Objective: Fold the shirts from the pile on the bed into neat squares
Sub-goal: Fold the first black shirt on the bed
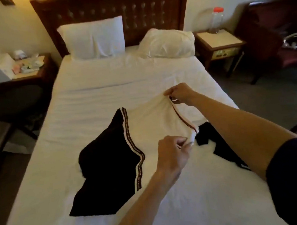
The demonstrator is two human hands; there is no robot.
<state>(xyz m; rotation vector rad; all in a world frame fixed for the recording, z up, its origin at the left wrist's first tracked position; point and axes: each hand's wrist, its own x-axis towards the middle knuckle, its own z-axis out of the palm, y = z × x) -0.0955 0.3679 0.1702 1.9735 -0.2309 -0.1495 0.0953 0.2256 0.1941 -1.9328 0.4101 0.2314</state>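
Note:
A shirt (148, 125) with a white middle panel, black side parts and striped trim lies spread on the white bed (92, 92). Its black left part (103, 163) is flat on the sheet. My right hand (180, 94) pinches the far end of the right striped seam and lifts it off the bed. My left hand (173, 153) pinches the near end of that same seam. The white panel is raised between the two hands. The shirt's black right part (218, 142) lies partly hidden under my right forearm.
Two white pillows (94, 38) lean at the dark wooden headboard. A cluttered nightstand (27, 67) stands left of the bed. On the right are a nightstand (218, 41) with a red-capped plastic jar (216, 19) and a dark armchair (277, 34) holding a bag.

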